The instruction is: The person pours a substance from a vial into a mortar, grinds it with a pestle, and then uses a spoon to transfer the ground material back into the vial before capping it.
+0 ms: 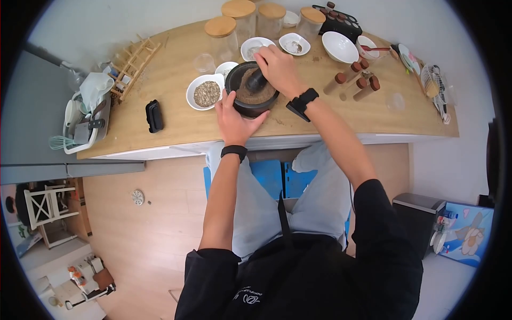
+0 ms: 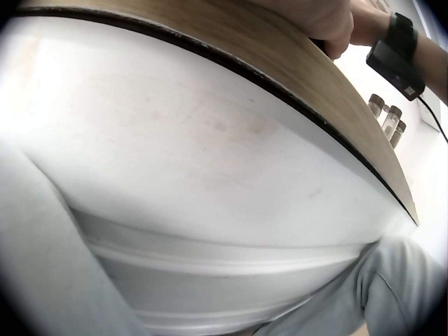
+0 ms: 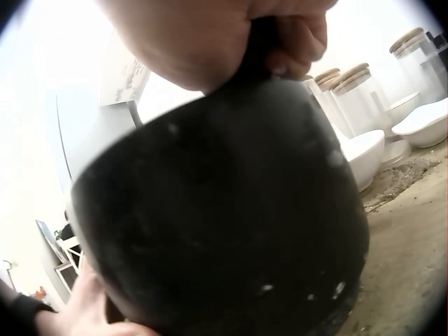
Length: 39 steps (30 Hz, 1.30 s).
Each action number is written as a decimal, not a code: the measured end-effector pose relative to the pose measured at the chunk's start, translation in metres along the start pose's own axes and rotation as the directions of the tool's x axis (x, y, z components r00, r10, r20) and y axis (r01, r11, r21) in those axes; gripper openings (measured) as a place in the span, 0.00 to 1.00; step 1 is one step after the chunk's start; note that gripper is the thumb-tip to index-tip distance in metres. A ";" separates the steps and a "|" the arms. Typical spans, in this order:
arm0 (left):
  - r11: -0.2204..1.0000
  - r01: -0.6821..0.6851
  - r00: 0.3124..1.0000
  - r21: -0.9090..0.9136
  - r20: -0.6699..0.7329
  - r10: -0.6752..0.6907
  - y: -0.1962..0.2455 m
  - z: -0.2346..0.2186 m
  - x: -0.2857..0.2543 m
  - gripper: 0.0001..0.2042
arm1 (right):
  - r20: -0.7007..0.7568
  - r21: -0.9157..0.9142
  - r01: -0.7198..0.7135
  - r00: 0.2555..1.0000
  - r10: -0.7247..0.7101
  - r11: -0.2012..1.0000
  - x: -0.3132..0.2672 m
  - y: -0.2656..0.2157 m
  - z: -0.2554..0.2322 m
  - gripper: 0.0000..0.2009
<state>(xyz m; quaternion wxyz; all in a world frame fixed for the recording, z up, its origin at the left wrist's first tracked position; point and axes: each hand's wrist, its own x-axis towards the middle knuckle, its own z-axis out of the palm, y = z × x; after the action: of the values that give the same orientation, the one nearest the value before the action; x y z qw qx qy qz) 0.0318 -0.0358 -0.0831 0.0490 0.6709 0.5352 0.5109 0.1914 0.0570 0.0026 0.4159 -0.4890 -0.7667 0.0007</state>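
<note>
A black mortar [image 1: 250, 110] stands on the wooden worktop near its front edge, with brown ground powder [image 1: 255, 96] inside. My right hand [image 1: 277, 69] grips the top of a dark pestle [image 1: 256, 81], whose lower end is down in the powder. In the right wrist view the mortar [image 3: 224, 210] fills the middle, and the right hand [image 3: 210, 35] is above its rim. My left hand [image 1: 238, 122] holds the mortar's near left side, thumb and fingers spread around the wall. Just left of the mortar is a white bowl [image 1: 190, 95] of coarse, speckled bits.
Behind the mortar are small white dishes [image 1: 294, 44] and lidded glass jars [image 1: 221, 40]. Brown-capped vials [image 1: 367, 88] and a white bowl [image 1: 340, 47] stand to the right. A black case [image 1: 154, 116], a wooden rack [image 1: 136, 66] and a utensil basket [image 1: 88, 114] are leftward.
</note>
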 end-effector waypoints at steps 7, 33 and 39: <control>1.000 0.009 1.000 0.029 0.004 -0.009 0.000 0.000 0.002 0.53 | 0.048 -0.039 0.044 0.998 -0.042 0.998 0.006 0.010 0.005 0.09; 0.999 0.033 0.999 -0.036 -0.012 -0.033 -0.007 0.001 0.001 0.52 | 0.216 -0.170 0.234 0.957 -0.195 0.957 0.003 -0.028 -0.039 0.07; 1.000 -0.026 0.999 -0.012 -0.041 0.025 -0.004 0.000 0.006 0.51 | -0.074 -0.147 0.046 0.996 -0.057 0.988 -0.022 -0.020 -0.003 0.06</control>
<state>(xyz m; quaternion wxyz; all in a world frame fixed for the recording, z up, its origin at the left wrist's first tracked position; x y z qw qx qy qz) 0.0287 -0.0299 -0.0814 0.0355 0.6667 0.5243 0.5285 0.1823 0.0289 -0.0019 0.4089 -0.4975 -0.7603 -0.0849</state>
